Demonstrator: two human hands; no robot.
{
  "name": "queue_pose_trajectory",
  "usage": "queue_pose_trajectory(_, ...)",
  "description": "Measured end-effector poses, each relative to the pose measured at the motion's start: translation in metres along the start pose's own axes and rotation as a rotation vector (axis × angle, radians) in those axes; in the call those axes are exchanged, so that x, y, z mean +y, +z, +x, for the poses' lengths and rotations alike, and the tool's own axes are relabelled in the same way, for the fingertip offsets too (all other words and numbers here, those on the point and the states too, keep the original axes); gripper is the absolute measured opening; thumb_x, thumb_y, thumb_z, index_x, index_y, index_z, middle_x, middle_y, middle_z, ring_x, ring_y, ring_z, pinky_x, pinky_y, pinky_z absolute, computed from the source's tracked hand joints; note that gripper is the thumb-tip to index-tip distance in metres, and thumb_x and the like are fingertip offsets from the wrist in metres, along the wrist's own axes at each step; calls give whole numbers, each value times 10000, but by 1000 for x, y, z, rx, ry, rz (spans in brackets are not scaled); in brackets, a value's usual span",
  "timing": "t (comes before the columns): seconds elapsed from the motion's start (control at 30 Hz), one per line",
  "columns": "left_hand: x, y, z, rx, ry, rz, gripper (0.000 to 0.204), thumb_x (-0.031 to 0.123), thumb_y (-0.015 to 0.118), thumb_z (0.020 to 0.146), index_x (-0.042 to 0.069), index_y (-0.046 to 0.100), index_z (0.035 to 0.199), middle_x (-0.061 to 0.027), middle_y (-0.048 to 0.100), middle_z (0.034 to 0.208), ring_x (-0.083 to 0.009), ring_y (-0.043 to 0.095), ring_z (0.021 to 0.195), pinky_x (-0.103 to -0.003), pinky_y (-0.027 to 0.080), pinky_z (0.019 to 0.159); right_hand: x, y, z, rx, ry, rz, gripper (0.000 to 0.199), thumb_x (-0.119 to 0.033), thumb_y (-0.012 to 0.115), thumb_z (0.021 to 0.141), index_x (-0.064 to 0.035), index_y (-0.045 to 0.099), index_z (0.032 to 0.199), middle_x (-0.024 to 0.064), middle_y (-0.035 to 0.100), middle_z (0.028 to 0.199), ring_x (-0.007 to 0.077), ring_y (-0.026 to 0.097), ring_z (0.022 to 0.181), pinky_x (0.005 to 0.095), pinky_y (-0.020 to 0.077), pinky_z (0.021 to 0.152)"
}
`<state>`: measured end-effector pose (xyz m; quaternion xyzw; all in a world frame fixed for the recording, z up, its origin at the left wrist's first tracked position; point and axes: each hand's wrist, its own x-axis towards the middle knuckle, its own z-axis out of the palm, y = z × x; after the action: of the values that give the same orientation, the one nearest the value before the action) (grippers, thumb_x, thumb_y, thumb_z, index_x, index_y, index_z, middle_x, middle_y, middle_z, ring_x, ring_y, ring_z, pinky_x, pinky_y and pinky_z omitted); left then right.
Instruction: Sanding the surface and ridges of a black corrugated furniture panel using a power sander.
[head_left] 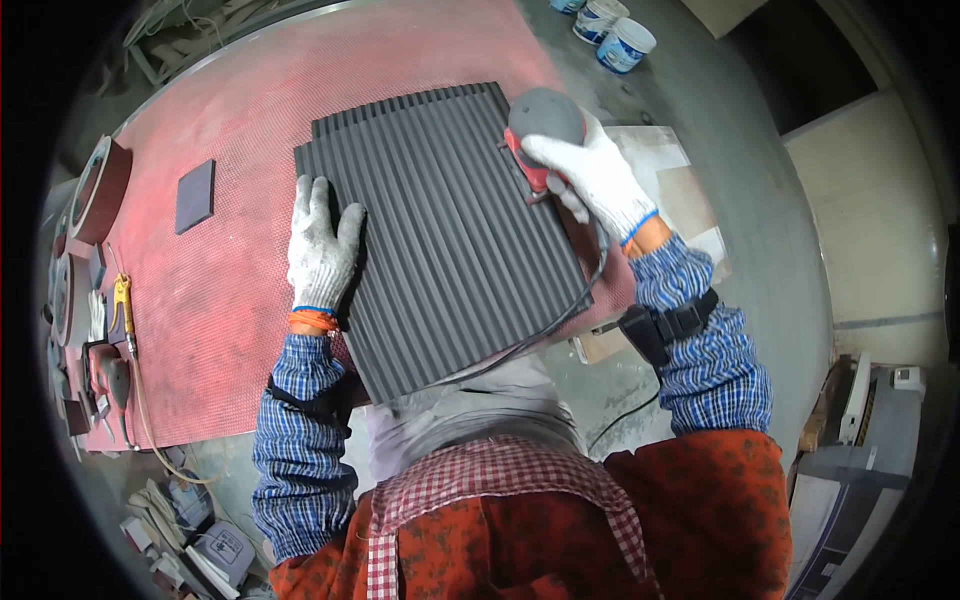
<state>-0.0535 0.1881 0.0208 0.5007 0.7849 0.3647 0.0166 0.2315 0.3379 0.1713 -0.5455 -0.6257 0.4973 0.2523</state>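
Observation:
A dark grey ribbed panel (440,240) lies before me on the red textured table, and the offset far edge suggests another one under it. My left hand (324,245), in a white glove, rests at the panel's left edge with its fingers stretched out and its thumb apart on the ribs. In my right hand (592,172), also gloved, is a red electric sander (527,165) with a round grey disc. It is gripped by the body over the panel's far right corner, the disc tilted up into view. Its dark cable runs down across the panel's right side.
On the red table (250,290), a small dark rectangular block (195,196) lies left of the panel. Abrasive rolls (101,190), a yellow air gun (122,300) with a hose, and another power tool (113,375) line the left side. Buckets (626,46) stand at far right.

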Motion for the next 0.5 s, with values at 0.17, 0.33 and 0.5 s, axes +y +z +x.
queue_pose_trajectory(0.17,-3,2,0,-23,1,21,707,427,639,1006,-54,483,1501,-301,373,1632,-435,405,1499,-468,399,1207,15,-25,-77,-52,92,32,552,-351,826,851,-35,611,1251,-6,599,655,56,461,418,244,349,348)
queue_pose_trajectory(0.33,0,2,2,-37,-16,32,713,455,618,1013,-34,476,1513,-278,359,1649,-425,401,1504,-477,407,1201,44,-45,-132,-12,124,107,576,-259,818,875,-20,556,1328,37,664,774,81,509,452,259,379,362)
queue_pose_trajectory(0.5,-2,2,2,-27,-10,28,711,457,623,1011,-29,483,1511,-268,355,1655,-417,393,1511,-470,398,1207,55,-56,-172,-3,139,196,806,-175,844,846,-22,427,1519,80,713,922,96,624,619,253,480,465)
